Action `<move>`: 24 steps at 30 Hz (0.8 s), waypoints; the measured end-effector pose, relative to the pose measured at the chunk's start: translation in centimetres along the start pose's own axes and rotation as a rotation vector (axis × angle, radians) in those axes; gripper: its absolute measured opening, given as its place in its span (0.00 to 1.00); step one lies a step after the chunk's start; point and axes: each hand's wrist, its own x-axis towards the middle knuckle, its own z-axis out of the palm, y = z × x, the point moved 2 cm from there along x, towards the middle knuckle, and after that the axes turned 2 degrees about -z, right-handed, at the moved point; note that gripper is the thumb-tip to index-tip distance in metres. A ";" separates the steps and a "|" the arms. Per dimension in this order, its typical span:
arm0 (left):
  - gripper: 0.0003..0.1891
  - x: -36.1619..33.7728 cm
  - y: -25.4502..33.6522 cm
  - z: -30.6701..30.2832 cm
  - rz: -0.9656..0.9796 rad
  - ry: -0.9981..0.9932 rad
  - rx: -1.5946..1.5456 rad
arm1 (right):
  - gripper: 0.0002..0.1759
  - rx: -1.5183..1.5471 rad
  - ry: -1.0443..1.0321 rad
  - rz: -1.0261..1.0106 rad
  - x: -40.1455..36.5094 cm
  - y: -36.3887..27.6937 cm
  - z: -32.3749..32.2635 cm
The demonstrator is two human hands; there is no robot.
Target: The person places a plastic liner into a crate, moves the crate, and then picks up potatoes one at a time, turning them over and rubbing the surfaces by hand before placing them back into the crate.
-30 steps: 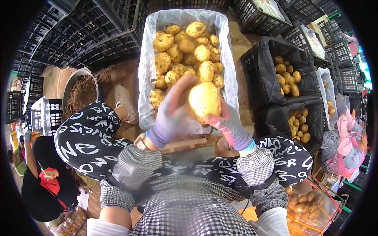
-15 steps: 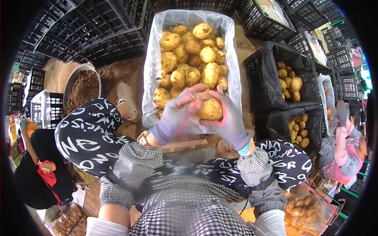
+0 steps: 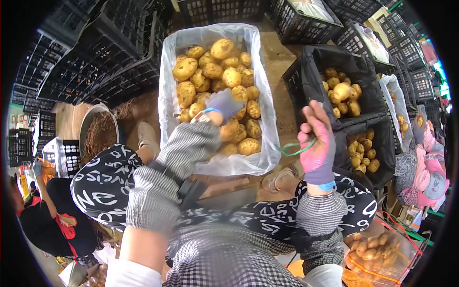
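Potatoes [image 3: 222, 49] spread across crates, seemingly midway
Left hand [image 3: 224, 104] over many in the white-lined crate [image 3: 268, 119], grip unclear; right hand [image 3: 318, 150] loosely open, beside black-lined crates [image 3: 308, 74] holding fewer

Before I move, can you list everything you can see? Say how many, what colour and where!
White-lined bin: one, white, middle
Potatoes: too many to count, yellow, in the bins
Black-lined bins: two, black, right
Narrow bin: one, white-lined, far right
Crates: many, black, mostly at the top
Bucket: one, grey, left
String: one, green, by the right hand
Bag of potatoes: one, clear, bottom right
Floor: one, brown, underneath
Other people: two, in black at left and pink at right
Shoes: two, pale, below the bin's corners
Trousers: one pair, black and white, bottom
Left hand: one, grey-purple glove, over the middle potatoes
Right hand: one, pink-grey glove, right of the middle bin
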 end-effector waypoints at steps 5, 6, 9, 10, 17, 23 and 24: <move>0.37 4.5 0.4 2.7 -0.027 -0.153 -0.021 | 0.21 -0.108 -0.064 -0.006 -1.3 -1.1 1.4; 0.37 3.4 0.1 2.2 0.017 -0.102 -0.159 | 0.21 -0.121 -0.078 0.003 -1.7 -1.1 1.5; 0.32 3.0 -2.6 1.4 0.161 -0.186 -0.937 | 0.21 -0.144 -0.143 0.006 -1.9 0.8 1.5; 0.33 0.9 -2.6 -0.2 0.220 -0.264 -1.144 | 0.22 -0.078 -0.164 0.048 -2.0 1.3 1.6; 0.46 -14.2 -1.9 -7.6 0.548 -0.438 -1.674 | 0.44 -0.174 -0.599 0.103 -4.0 6.6 6.4; 0.36 -17.1 -4.4 -7.1 0.394 -0.206 -1.339 | 0.56 -0.484 -0.651 -0.291 -4.6 7.3 6.0; 0.33 -17.1 -4.9 -6.8 0.385 -0.198 -1.333 | 0.56 -0.632 -0.635 -0.401 -4.9 6.5 6.3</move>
